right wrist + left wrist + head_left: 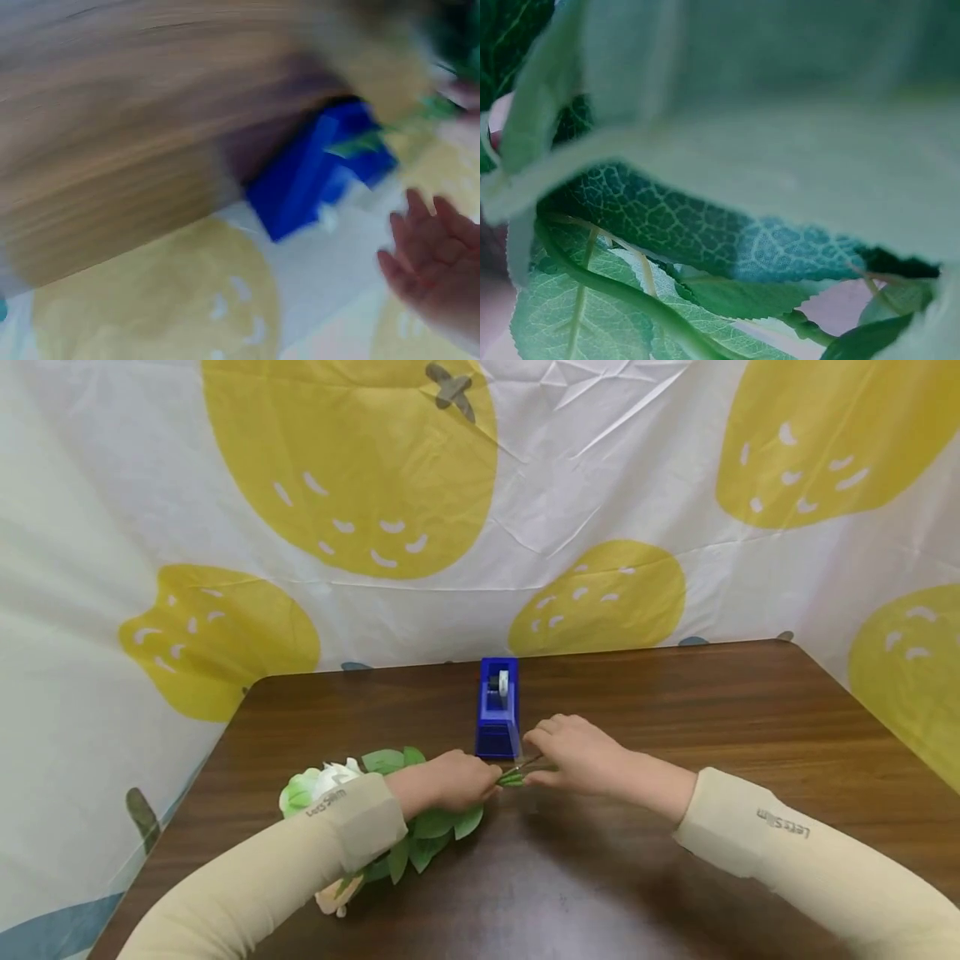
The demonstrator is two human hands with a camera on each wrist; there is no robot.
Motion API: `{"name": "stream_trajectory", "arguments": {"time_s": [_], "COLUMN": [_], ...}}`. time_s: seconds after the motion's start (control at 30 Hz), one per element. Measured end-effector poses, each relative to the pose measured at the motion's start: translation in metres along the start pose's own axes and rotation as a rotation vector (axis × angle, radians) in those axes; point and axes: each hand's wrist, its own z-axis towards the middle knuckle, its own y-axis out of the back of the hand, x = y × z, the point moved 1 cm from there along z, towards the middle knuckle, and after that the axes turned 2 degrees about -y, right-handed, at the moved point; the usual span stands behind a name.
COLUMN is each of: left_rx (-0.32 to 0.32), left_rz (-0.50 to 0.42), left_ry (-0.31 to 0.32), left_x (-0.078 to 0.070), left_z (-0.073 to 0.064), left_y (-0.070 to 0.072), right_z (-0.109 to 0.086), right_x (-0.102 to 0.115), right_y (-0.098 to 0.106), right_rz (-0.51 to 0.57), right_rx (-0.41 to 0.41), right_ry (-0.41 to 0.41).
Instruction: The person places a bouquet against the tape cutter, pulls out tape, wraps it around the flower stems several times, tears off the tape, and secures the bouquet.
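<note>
My left hand [459, 779] grips a bunch of artificial flowers by the stems. The green stem ends [512, 779] stick out past its fingers to the right. White and pale green blooms [330, 779], a peach bloom [337, 895] and green leaves [431, 839] show around the left forearm. Close-up leaves [667, 217] fill the left wrist view. Just right of the stem ends is my right hand [581, 756], thumb and fingers apart. In the blurred right wrist view this hand [439, 259] has spread, slightly bent fingers. A blue tape dispenser [498, 710] stands just beyond both hands.
The dark wooden table [712, 718] reaches back to a white cloth [420, 618] printed with yellow fruit. A clear tape roll [503, 683] sits in the dispenser. The cloth also hangs along the left and right sides.
</note>
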Motion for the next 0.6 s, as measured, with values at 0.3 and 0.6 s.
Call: {"name": "stream_trajectory", "arguments": {"time_s": [0.3,0.6], "left_rx": [0.037,0.034], "left_rz": [-0.004,0.007], "left_ry": [-0.005,-0.006], "left_x": [-0.001,0.0], "left_z": [0.001,0.001], "left_y": [0.002,0.002], "right_z": [0.007,0.009], "right_x": [-0.014,-0.022], "right_y": [-0.036,-0.043], "right_rz": [-0.156,-0.103], "right_rx": [-0.016,0.003], "right_ry": [0.021,0.036]}}
